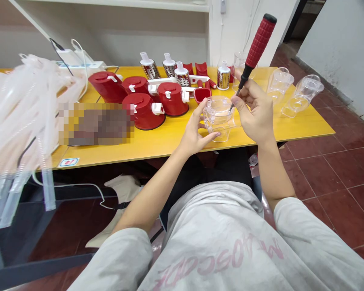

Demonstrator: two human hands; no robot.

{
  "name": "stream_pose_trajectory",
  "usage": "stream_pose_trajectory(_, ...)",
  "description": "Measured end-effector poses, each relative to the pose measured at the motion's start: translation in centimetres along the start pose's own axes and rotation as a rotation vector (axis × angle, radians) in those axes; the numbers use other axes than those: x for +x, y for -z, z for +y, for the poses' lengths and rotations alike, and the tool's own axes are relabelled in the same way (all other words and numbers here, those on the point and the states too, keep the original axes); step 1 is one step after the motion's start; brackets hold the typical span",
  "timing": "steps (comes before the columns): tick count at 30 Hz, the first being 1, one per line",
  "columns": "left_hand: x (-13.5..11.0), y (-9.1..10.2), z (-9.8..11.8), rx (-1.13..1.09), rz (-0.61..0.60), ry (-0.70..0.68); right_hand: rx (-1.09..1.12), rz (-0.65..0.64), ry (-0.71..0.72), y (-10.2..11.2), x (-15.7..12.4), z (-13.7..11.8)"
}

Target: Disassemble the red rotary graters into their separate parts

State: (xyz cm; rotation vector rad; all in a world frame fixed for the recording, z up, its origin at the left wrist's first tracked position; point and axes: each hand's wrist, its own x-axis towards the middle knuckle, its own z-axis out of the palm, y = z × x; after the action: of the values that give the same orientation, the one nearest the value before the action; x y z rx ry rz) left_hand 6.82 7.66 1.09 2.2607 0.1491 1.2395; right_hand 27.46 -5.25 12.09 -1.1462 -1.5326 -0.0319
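My left hand [195, 131] is closed around the left side of a clear plastic housing [221, 115], which it holds just above the table's front edge. In my right hand [256, 113] is a screwdriver [259, 42] with a red ribbed handle and black end, gripped low by its shaft. The screwdriver stands tilted, its handle up and to the right. Its tip reaches the right part of the housing's round rim; whether it sits on a screw is too small to tell.
Several red grater bases [142, 111] stand on the yellow table [170, 141], left of my hands. Behind them are metal grater drums [223, 76] with white stems. More clear housings [305, 95] stand at the right. Clear plastic bags [27, 117] hang over the table's left end.
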Motion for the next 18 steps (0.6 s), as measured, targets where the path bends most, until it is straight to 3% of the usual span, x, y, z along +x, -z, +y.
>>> stream_pose_trajectory(18,0.17,0.02,0.15,0.031,0.022,-0.064,-0.027,-0.009,0.029,0.06,-0.06,0.06)
